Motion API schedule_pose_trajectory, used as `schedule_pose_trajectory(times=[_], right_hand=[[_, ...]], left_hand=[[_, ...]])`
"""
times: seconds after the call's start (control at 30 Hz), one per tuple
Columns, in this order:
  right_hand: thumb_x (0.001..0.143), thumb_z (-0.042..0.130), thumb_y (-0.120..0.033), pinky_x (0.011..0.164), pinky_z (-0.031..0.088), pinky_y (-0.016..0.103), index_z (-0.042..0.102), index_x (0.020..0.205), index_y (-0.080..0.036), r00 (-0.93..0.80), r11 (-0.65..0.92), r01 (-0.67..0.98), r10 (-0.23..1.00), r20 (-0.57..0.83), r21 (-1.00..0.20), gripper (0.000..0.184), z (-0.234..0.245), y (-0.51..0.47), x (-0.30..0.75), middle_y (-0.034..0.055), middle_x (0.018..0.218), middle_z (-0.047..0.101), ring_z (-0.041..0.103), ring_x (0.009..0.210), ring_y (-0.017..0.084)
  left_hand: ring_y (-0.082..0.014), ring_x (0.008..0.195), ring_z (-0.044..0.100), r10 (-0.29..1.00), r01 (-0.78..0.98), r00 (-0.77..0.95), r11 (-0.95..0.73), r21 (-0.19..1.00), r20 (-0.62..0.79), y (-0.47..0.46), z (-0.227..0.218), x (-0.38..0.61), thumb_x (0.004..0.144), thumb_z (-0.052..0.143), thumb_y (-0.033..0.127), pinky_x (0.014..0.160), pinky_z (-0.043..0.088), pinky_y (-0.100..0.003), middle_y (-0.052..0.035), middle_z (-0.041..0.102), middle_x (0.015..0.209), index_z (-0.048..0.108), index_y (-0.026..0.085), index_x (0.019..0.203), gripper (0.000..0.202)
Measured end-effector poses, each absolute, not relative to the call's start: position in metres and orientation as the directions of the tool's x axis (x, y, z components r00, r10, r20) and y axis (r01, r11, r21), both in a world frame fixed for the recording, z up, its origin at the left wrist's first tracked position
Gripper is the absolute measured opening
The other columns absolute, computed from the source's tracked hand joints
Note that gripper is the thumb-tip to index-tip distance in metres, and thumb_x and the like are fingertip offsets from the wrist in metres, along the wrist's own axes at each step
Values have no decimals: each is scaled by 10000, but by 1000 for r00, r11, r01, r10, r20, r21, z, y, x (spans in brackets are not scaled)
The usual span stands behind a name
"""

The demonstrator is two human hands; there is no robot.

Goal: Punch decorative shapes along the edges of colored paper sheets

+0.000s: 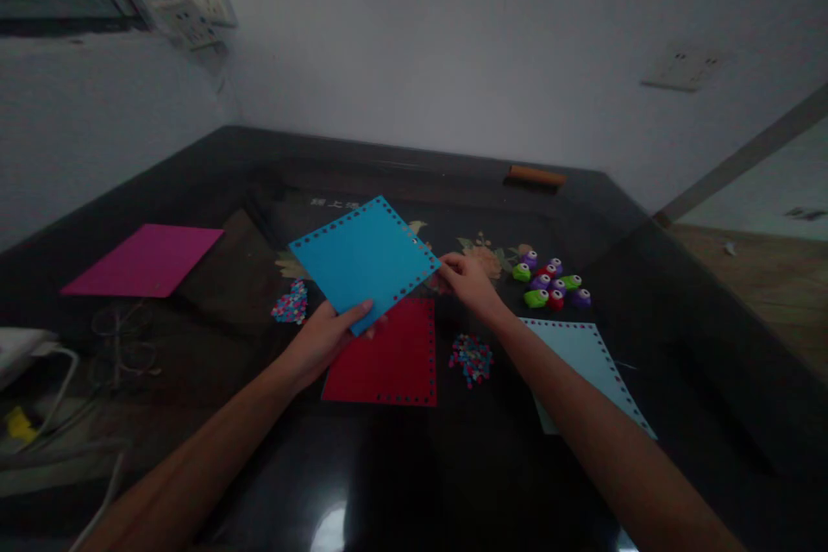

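Observation:
A blue paper sheet is held up at a tilt over the table, with small punched holes along three of its edges. My left hand grips its lower corner, thumb on top. At the right corner, the fingers of my right hand are pinched on the sheet. Below it lies a red sheet, partly covered, with holes down its right side and bottom. Little piles of coloured paper bits lie on either side: one pile left of the blue sheet, another pile right of the red one.
Several craft punches in purple, green and red cluster at the right. A pale blue punched sheet lies partly under my right forearm. On the dark table are a magenta sheet, a brown roll and white cables.

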State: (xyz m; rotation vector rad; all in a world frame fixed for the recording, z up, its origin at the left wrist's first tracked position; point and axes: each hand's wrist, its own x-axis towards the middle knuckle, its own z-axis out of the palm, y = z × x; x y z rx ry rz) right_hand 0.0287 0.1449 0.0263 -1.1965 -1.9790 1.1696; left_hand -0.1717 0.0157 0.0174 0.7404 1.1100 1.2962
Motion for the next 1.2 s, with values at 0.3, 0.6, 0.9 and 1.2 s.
schedule_pose_trajectory(times=[0.3,0.6,0.9,1.2], right_hand=[[787,646,-421,677,437,318,641,1040,-173,-399,338,728,917,32,-596,354,19,141,-9,80,853,685,631,793,219],[749,686,-479,721,467,364,593,1090,-206,-415,412,825,906,80,-388,447,14,139,-37,134,1066,663,628,958,298],[779,666,-440,750,472,397,614,1080,-216,-416,416,812,905,93,-409,379,11,141,-38,140,1079,658,627,977,316],[754,709,-335,799,478,384,627,1073,-195,-395,354,656,914,97,-667,358,29,134,1,110,993,683,635,940,265]], left_hand=[[-125,598,648,899,-569,-320,71,820,-299,20,33,-170,692,710,90,573,524,-206,-51,722,728,660,118,820,140],[-111,574,643,912,-558,-332,15,830,-239,22,28,-172,691,720,103,534,514,-190,-68,743,795,674,103,905,218],[-119,598,656,926,-513,-315,18,859,-207,24,21,-172,661,764,166,562,528,-198,-70,746,806,663,112,900,264],[-113,593,645,927,-470,-318,30,882,-201,23,19,-170,662,772,182,592,531,-203,-51,740,769,657,121,915,285]])
